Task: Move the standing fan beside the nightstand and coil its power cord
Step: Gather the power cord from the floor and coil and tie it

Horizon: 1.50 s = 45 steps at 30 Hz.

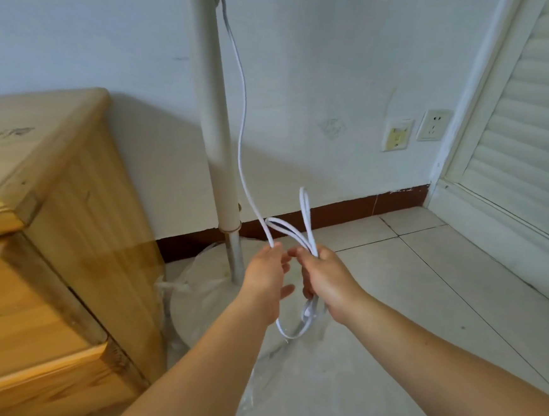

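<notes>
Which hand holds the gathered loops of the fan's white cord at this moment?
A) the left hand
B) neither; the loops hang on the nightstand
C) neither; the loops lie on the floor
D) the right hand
D: the right hand grips the bundled loops of the cord, which stick out above and below its fist, while the left hand only pinches the single strand running up along the fan pole.
</notes>
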{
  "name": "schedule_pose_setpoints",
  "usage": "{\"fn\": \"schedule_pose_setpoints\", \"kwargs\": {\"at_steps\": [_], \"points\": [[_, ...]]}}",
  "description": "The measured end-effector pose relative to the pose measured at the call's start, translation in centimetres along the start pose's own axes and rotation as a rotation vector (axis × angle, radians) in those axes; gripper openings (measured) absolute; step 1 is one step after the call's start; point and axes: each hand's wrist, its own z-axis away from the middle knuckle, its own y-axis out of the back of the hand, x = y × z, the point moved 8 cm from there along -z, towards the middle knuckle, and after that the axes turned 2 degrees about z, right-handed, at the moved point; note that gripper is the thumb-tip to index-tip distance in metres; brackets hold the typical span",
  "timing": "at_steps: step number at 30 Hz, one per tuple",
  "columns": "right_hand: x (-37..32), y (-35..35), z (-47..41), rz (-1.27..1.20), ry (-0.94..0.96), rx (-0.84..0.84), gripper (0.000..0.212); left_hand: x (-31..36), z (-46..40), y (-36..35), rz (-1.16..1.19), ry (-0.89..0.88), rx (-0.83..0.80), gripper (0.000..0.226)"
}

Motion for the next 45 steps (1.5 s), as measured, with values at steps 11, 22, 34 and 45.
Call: {"fn": "schedule_pose_setpoints", "kwargs": {"at_steps": [11,22,34,45], "points": [[-0.3,-2.1,0.2,-0.124,-0.023,-0.111,0.025,0.3,0.5,-1.0,0.202,-0.016,-0.215,0.038],[-2.4,-0.9,0.5,-0.078,0.037,-0.087,0.015,2.0,1.9,-1.6,0.291,-0.014,-0.303,0.047],[-9.6,3.3,0.5,0.471,0.261,0.079,0.046,8.5,4.5,-2.2,0.388,-0.212,-0.253,0.021],[-16.7,2.6,0.5,1.329,0.683,0.173,0.014,10.4,6.2,-5.9,0.123,-0.179,-0.385,0.031]]}}
